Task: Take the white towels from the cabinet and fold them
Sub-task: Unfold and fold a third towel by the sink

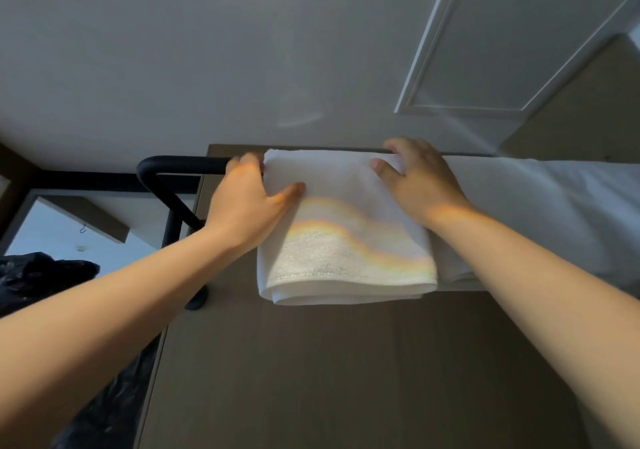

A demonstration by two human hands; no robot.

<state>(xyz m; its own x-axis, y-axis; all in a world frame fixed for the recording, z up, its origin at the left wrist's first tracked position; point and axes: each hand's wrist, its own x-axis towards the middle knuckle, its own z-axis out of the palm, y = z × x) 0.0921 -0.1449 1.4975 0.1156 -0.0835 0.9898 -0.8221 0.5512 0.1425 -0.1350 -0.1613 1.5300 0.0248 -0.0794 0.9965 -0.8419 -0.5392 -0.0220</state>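
Gripping towel (346, 240), left hand (247, 202) fingertips hidden

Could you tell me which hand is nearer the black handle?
Left: the left hand is beside the handle, at the towel's left edge; the right hand is further right.

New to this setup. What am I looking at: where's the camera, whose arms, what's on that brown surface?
There is no machine here. A person works bare-handed, and the single picture comes from a wide-angle camera worn on their head, looking forward and down. The left hand and right hand each hold a far corner of a folded white towel, thumbs on top. It lies on a brown surface. More white cloth lies to its right. A black tubular handle and a black plastic bag are at the left.
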